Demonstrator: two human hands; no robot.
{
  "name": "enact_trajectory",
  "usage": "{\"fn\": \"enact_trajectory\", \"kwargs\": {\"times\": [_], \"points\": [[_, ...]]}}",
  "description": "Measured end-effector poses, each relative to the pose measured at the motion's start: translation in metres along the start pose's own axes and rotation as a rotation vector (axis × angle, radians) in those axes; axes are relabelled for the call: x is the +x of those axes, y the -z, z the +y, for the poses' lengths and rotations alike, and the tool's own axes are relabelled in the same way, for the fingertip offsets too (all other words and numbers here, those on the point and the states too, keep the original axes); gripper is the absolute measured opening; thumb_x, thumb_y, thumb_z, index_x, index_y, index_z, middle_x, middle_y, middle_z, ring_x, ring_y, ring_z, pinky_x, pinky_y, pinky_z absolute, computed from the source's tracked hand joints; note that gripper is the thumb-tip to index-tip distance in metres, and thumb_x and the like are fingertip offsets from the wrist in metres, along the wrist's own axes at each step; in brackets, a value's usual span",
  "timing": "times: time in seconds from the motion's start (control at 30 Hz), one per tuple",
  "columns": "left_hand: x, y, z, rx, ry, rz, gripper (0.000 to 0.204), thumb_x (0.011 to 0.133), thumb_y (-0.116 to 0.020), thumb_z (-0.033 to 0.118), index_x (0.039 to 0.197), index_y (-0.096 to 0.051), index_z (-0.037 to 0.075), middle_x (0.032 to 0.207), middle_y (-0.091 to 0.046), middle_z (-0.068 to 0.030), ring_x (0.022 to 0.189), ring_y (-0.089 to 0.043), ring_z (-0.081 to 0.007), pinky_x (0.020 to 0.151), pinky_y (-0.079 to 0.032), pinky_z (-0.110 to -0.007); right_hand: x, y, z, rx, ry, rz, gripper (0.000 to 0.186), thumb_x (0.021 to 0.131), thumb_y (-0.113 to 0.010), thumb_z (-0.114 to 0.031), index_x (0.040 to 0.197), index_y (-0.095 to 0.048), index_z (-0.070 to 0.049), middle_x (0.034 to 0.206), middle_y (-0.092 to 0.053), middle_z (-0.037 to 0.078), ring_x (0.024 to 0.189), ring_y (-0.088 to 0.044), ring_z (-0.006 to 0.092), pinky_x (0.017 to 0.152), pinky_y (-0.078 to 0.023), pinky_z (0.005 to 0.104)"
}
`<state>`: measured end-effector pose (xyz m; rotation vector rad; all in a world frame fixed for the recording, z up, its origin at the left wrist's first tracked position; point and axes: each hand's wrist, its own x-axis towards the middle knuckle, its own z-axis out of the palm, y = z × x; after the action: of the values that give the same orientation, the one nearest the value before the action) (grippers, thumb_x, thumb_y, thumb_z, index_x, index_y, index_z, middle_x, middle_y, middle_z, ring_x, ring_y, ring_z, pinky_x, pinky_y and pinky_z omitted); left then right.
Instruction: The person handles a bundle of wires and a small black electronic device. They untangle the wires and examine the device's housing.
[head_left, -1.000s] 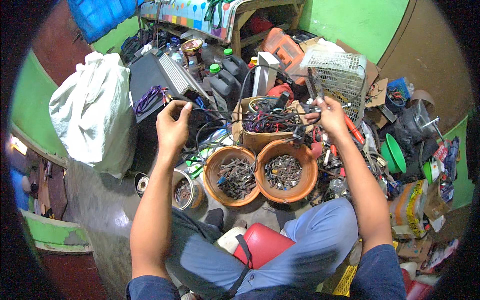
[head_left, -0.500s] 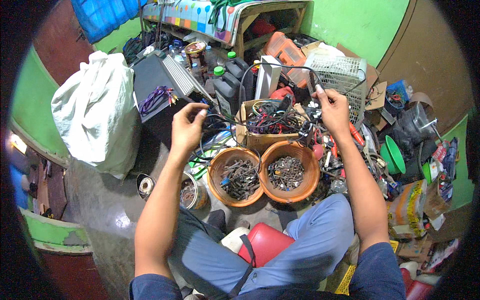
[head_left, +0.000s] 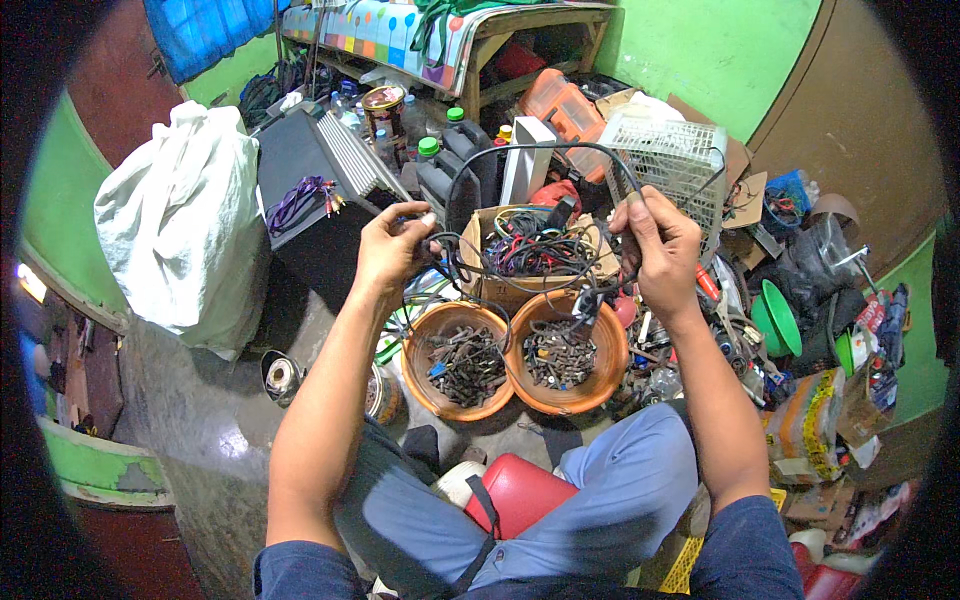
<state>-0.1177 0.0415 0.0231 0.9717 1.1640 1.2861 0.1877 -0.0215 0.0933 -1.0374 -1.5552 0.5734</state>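
A black cable [head_left: 540, 147] arches in front of me above a cardboard box [head_left: 510, 290] full of tangled wires [head_left: 535, 245]. Its right end runs into my right hand [head_left: 660, 250], whose fingers are closed on it. My left hand [head_left: 392, 248] pinches the cable's other side near its loops, left of the box; the fingertips partly hide the grip. A small dark connector [head_left: 585, 303] hangs over the right one of two orange-brown bowls. The left bowl [head_left: 412, 365] and the right bowl [head_left: 618, 370] both hold many small dark pieces.
A white sack [head_left: 180, 240] stands at left beside a dark case [head_left: 310, 220] with purple cables [head_left: 300, 203] on it. Black jugs [head_left: 460, 160] and a white crate [head_left: 670, 165] are behind the box. Tools and clutter pile up at right, near a green bowl [head_left: 778, 318]. A red seat [head_left: 520, 495] is between my legs.
My right hand has come down slightly and its fingers have closed further around the cable. My left hand has shifted a little right, and the cable's arch sits lower.
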Motion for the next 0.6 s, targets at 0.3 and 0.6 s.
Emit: {"fn": "enact_trajectory", "kwargs": {"times": [0.3, 0.6], "points": [[-0.022, -0.011, 0.012, -0.094, -0.012, -0.388, 0.03, 0.077, -0.051, 0.012, 0.105, -0.057, 0.007, 0.083, -0.056, -0.0014, 0.057, -0.046, -0.0085, 0.046, -0.035, -0.021, 0.009, -0.001, 0.02, -0.019, 0.01, 0.049, 0.035, 0.105, -0.051, -0.022, 0.078, -0.06, -0.002, 0.068, -0.053, -0.003, 0.048, -0.038, 0.0011, 0.043, -0.029, 0.0201], [-0.033, -0.048, -0.029, 0.708, -0.543, -0.14, 0.024, 0.087, -0.068, 0.004, 0.11, -0.065, 0.002, 0.111, -0.068, -0.012, 0.101, -0.069, -0.0224, 0.089, -0.053, -0.037, -0.004, -0.023, -0.025, -0.013, 0.205, -0.39, 0.02, 0.094, -0.064, -0.013, 0.081, -0.069, 0.002, 0.074, -0.061, 0.011, 0.066, -0.061, 0.0238, 0.062, -0.045, 0.0355]]}}
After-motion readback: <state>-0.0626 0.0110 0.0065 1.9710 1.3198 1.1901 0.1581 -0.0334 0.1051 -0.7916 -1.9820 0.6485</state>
